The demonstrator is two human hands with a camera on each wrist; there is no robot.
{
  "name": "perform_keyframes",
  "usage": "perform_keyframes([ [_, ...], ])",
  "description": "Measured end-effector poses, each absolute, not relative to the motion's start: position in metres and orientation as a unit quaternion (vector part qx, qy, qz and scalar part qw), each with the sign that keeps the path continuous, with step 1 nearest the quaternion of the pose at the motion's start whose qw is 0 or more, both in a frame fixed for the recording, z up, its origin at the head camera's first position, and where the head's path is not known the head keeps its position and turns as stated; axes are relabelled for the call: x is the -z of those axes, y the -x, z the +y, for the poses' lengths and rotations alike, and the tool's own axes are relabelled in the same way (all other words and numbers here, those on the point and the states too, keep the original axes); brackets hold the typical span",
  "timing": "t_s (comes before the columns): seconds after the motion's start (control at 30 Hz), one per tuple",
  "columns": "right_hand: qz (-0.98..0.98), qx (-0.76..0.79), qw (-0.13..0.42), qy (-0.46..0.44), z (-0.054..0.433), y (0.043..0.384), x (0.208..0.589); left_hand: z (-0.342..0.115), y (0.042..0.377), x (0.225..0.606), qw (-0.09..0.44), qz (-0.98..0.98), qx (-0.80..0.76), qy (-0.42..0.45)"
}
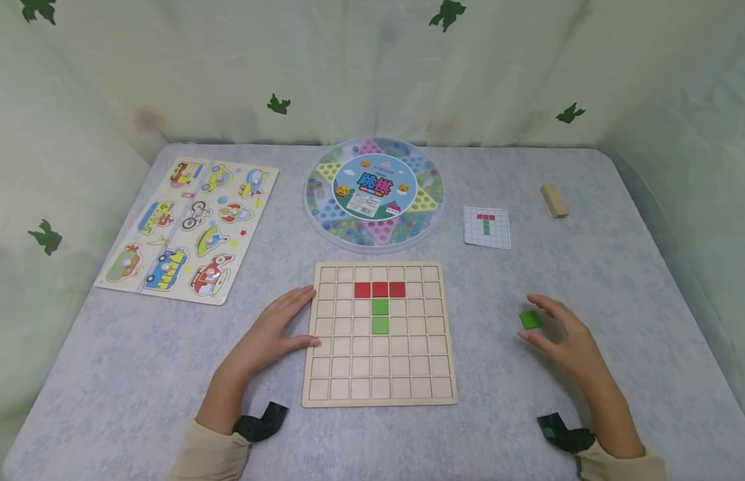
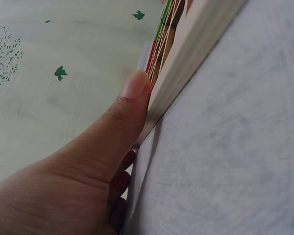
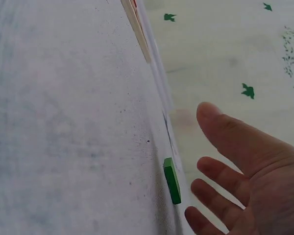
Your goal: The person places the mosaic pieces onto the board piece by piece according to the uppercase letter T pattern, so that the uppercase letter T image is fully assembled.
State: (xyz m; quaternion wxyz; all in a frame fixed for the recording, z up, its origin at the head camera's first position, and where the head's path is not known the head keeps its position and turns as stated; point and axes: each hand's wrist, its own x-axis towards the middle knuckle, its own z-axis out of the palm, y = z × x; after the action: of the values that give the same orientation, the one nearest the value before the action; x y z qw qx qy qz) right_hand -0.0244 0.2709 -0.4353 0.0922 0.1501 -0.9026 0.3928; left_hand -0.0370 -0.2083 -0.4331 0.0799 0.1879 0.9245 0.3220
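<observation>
A wooden grid board (image 1: 348, 367) lies on the table; three red tiles (image 1: 379, 290) form a row on it, with two green tiles (image 1: 380, 316) in a column below the middle one. My left hand (image 1: 270, 334) rests at the board's left edge, fingertips on its side and thumb (image 2: 135, 85) at the rim. To the right of the board, a loose green tile (image 1: 530, 320) lies on the table. Around it my right hand (image 1: 561, 337) is spread, thumb and fingers apart; in the right wrist view a gap shows between the fingers and the tile (image 3: 172, 180).
Behind the board stands a round Chinese checkers box (image 1: 375, 194). A vehicle picture puzzle (image 1: 186, 230) lies at the left. A card (image 1: 487, 228) showing a red and green T pattern and a wooden block (image 1: 554, 200) lie at the back right. A curtain (image 1: 360, 80) hangs behind the table.
</observation>
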Motion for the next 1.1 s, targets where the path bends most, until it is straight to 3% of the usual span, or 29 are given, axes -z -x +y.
perform_keyframes([
  [0.3,-0.920,-0.369,0.031,-0.130,0.277,0.021,0.439,-0.207,0.038,0.434,0.080,0.926,-0.318,-0.188],
  [0.53,-0.926,-0.341,0.042,-0.154,0.279,0.024,0.441,-0.207,0.037,0.433,0.084,0.927,-0.316,-0.181],
  [0.83,-0.937,-0.331,0.015,-0.111,0.274,0.025,0.437,-0.207,0.036,0.432,0.084,0.927,-0.318,-0.181],
  [0.97,-0.937,-0.325,0.042,-0.121,0.267,0.024,0.431,-0.207,0.037,0.432,0.082,0.926,-0.318,-0.184],
  [1.1,-0.920,-0.338,0.103,-0.172,0.249,0.024,0.421,-0.207,0.037,0.433,0.082,0.927,-0.316,-0.186],
])
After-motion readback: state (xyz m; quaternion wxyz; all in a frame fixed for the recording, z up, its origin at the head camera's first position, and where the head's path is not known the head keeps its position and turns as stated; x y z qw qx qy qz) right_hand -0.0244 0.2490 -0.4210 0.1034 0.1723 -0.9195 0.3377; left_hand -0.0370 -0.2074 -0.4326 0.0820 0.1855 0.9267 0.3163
